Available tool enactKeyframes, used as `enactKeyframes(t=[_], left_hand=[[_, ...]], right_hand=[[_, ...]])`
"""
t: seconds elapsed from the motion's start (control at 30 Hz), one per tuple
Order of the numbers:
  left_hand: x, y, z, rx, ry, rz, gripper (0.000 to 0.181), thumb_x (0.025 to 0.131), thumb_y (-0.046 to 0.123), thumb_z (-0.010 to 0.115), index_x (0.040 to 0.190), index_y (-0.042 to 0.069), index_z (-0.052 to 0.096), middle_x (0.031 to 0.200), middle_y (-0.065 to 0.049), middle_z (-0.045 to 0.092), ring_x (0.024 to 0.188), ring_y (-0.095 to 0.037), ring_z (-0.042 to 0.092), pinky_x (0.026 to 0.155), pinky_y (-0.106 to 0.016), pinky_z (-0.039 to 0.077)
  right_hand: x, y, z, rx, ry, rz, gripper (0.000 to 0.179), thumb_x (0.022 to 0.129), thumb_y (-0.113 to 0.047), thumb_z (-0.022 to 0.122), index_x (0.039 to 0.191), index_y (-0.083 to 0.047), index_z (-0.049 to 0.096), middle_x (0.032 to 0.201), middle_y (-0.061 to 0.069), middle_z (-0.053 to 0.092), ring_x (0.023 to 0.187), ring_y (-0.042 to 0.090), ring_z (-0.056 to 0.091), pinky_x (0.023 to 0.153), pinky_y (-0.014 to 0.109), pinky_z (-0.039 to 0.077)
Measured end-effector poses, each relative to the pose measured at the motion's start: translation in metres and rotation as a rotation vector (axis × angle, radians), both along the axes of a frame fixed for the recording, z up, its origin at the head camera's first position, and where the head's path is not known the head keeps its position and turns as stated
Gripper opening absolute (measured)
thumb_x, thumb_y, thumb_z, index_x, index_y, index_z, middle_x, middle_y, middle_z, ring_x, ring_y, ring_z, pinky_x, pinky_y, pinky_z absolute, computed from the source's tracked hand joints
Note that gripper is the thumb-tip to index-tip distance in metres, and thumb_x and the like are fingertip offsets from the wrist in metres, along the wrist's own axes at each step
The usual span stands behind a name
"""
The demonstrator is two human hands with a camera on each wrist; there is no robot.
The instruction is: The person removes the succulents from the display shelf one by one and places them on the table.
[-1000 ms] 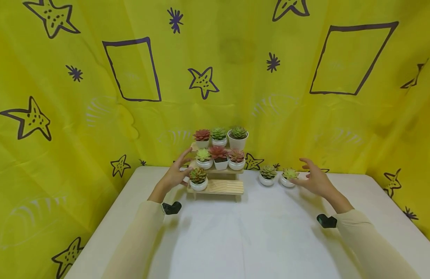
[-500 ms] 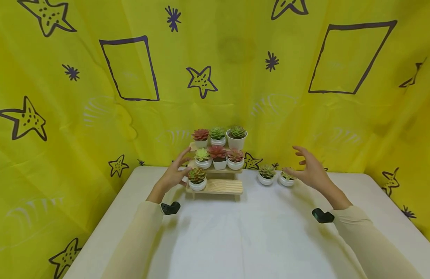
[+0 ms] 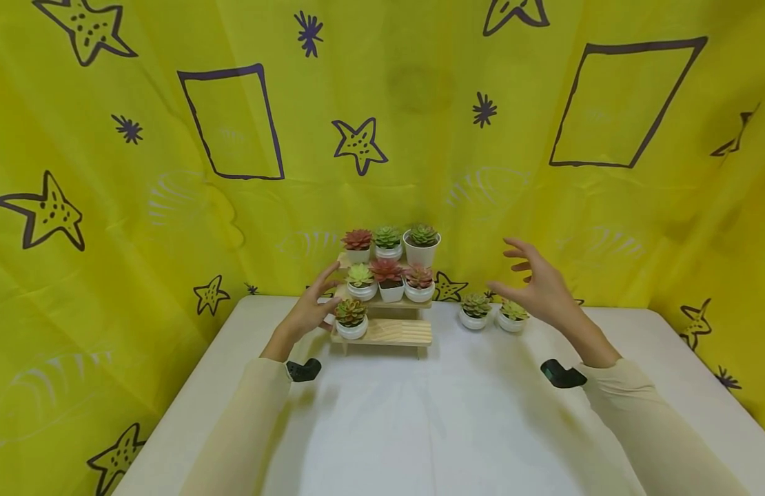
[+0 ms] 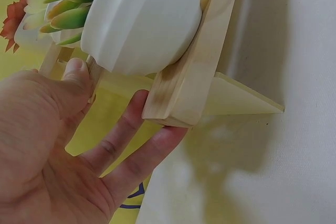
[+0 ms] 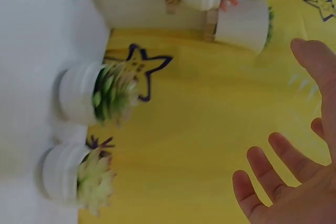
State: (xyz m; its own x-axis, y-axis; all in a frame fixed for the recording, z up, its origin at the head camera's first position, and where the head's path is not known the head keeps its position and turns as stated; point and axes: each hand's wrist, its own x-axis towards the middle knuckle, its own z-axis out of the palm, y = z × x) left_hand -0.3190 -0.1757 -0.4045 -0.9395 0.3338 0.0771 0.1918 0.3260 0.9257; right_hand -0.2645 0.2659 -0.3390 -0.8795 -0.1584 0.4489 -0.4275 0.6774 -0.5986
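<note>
A three-tier wooden plant stand [image 3: 398, 333] holds several small potted succulents. My left hand [image 3: 303, 313] is at its left side, fingers spread; in the left wrist view two fingertips [image 4: 176, 132] touch the end of the bottom shelf and the thumb lies by the middle shelf. An orange-green succulent in a white pot [image 3: 352, 320] stands on the bottom shelf's left end, close to that hand. My right hand [image 3: 539, 289] is raised over the table with nothing in it, fingers apart. Near it are a grey-green succulent [image 3: 475, 311] and a yellow-green succulent [image 3: 512, 316].
Both loose pots stand on the white table [image 3: 382, 427], right of the stand. A large white pot [image 3: 422, 248] is at the top shelf's right end. Behind the table hangs a yellow curtain [image 3: 420, 186] with star drawings.
My right hand has lifted and moved left, away from the yellow-green succulent, which now shows more fully. My left hand stays at the stand. The plants have not moved.
</note>
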Motion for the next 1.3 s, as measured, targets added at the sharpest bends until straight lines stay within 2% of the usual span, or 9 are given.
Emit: enactKeyframes(t=[0.23,0.43,0.67,0.77,0.97,1.2,1.3], left_hand=[[-0.001,0.0,-0.001,-0.001,-0.004,0.002,0.075,0.108,0.009,0.053,0.162,0.047,0.018,0.165,-0.017,0.028,0.111,-0.042,0.062,0.064,-0.045,0.061],[-0.001,0.0,0.0,-0.01,-0.005,-0.001,0.075,0.108,0.009,0.053,0.163,0.046,0.018,0.165,-0.017,0.028,0.108,-0.04,0.064,0.065,-0.05,0.061],[-0.002,0.0,-0.001,-0.005,-0.005,0.009,0.075,0.108,0.01,0.053,0.163,0.047,0.018,0.165,-0.017,0.029,0.104,-0.037,0.065,0.062,-0.045,0.061],[-0.002,0.0,-0.001,-0.008,-0.003,0.009,0.075,0.108,0.009,0.053,0.163,0.047,0.018,0.165,-0.017,0.029,0.107,-0.039,0.063,0.063,-0.046,0.061],[-0.002,0.0,-0.002,-0.012,-0.002,0.011,0.075,0.108,0.009,0.053,0.163,0.044,0.018,0.165,-0.02,0.027,0.109,-0.042,0.064,0.063,-0.047,0.061],[-0.003,0.0,-0.002,-0.016,-0.002,0.013,0.075,0.107,0.009,0.054,0.163,0.043,0.018,0.164,-0.02,0.028,0.102,-0.038,0.067,0.063,-0.049,0.061],[-0.003,0.0,-0.002,-0.017,0.007,0.012,0.075,0.107,0.008,0.054,0.164,0.042,0.018,0.164,-0.022,0.028,0.101,-0.038,0.069,0.063,-0.052,0.06]], right_hand=[[0.006,-0.028,0.016,-0.051,0.077,0.09,0.084,0.087,-0.018,0.085,0.157,-0.016,0.038,0.142,0.019,0.057,0.115,0.039,0.06,0.093,0.059,0.048],[0.013,-0.056,0.026,-0.069,0.109,0.168,0.085,0.084,-0.014,0.087,0.155,-0.016,0.041,0.14,0.017,0.059,0.113,0.037,0.062,0.091,0.057,0.051],[0.02,-0.089,0.033,-0.069,0.137,0.266,0.084,0.082,-0.015,0.089,0.153,-0.018,0.044,0.135,0.011,0.062,0.106,0.029,0.066,0.09,0.052,0.055],[0.022,-0.102,0.03,-0.059,0.142,0.308,0.083,0.082,-0.017,0.089,0.153,-0.019,0.045,0.133,0.009,0.064,0.102,0.03,0.068,0.087,0.048,0.057],[0.02,-0.124,0.02,-0.069,0.128,0.397,0.081,0.083,-0.018,0.088,0.152,-0.018,0.045,0.129,0.013,0.067,0.103,0.038,0.068,0.081,0.051,0.058],[0.019,-0.145,0.004,-0.158,-0.002,0.477,0.08,0.086,-0.017,0.086,0.154,-0.016,0.044,0.134,0.019,0.061,0.104,0.037,0.063,0.086,0.054,0.056],[0.019,-0.155,-0.004,-0.189,-0.023,0.494,0.081,0.086,-0.014,0.086,0.154,-0.012,0.043,0.132,0.019,0.06,0.104,0.039,0.064,0.086,0.052,0.058]])
